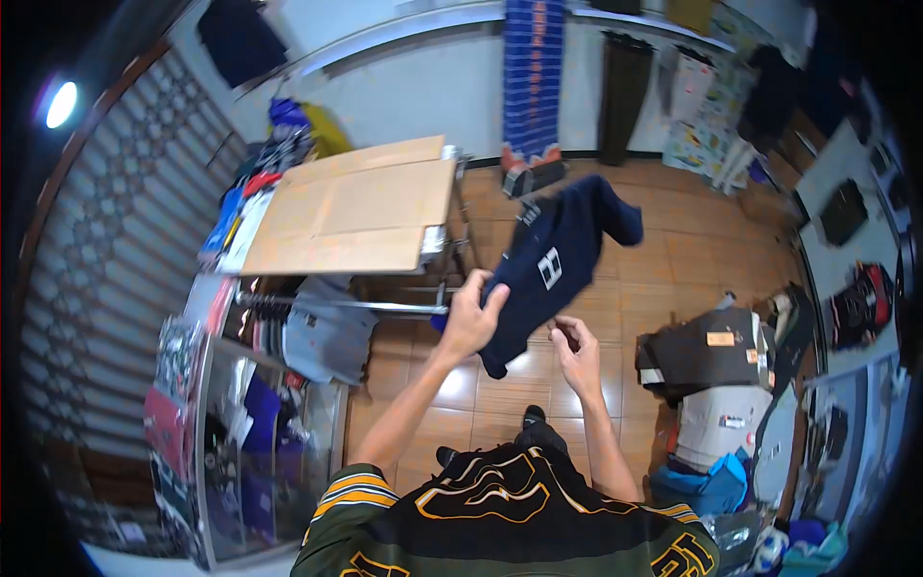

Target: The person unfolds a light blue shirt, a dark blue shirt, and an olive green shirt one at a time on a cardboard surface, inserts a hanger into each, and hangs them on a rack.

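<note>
Because the navy-blue fabric garment with a white emblem (549, 268) is soft and would sag under its own weight, I seem to clamp its near edge between thumb and fingers of my left hand (469, 317), so the emblem shows and the far end spreads outward. My right hand (577, 361) is at its lower edge, fingers half-curled; I cannot tell whether they pinch cloth or hang loose. The garment is in midair above the brown tiled floor (630, 284), to the right of the tan cardboard-topped worktop (356, 202). That worktop's corner and the shiny metal rail (394, 307) limit room on my left, while the dark and pale folded clothes (721, 423) bound my right. Between them, the floor gives me a wide lane forward.
</note>
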Demonstrator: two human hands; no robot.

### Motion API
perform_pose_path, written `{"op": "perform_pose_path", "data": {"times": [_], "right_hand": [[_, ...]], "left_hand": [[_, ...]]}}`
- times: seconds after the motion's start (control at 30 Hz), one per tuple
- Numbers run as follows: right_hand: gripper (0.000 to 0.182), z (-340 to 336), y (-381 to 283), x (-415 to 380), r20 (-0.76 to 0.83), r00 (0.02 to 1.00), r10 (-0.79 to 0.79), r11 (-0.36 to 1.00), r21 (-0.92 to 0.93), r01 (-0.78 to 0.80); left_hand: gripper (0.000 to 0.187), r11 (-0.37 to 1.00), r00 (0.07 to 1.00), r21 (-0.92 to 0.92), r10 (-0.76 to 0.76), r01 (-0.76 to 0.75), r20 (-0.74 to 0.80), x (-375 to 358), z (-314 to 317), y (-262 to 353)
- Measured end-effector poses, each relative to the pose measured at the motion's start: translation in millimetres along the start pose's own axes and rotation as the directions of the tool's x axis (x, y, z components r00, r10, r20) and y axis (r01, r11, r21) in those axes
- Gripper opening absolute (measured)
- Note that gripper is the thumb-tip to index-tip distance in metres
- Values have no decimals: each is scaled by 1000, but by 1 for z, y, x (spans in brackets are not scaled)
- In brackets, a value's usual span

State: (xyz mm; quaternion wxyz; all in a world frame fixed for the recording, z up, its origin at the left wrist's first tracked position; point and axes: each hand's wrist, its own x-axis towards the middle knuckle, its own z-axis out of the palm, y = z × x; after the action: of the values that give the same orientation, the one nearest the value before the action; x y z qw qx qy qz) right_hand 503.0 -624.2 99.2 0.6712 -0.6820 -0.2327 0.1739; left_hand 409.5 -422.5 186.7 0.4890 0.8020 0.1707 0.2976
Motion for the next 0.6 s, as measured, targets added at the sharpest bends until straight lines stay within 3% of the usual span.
{"op": "perform_pose_path", "data": {"times": [0.03, 0.07, 0.13, 0.2, 0.37, 0.6], "right_hand": [[30, 24, -8, -1, 18, 1000, -14, 997, 70, 13], [31, 47, -15, -4, 35, 999, -25, 990, 142, 20], [36, 93, -32, -15, 104, 995, -4, 990, 143, -11], [31, 139, -38, -32, 153, 988, 17, 986, 164, -42], [28, 245, -5, -98, 343, 925, 164, 975, 85, -204], [41, 357, 36, -163, 536, 788, 301, 928, 26, -372]], "left_hand": [[24, 999, 999, 14, 30, -30, -16, -22, -10, -8], [23, 999, 999, 16, -36, 36, -1, -46, -21, -16], [22, 1000, 999, 22, -22, 23, -48, -94, -42, -37], [22, 987, 989, 76, -142, 144, -30, -143, -73, -50], [26, 956, 962, 157, -224, 248, -155, -257, -157, -90], [32, 889, 874, 203, -318, 409, -368, -356, -255, -105]]}}
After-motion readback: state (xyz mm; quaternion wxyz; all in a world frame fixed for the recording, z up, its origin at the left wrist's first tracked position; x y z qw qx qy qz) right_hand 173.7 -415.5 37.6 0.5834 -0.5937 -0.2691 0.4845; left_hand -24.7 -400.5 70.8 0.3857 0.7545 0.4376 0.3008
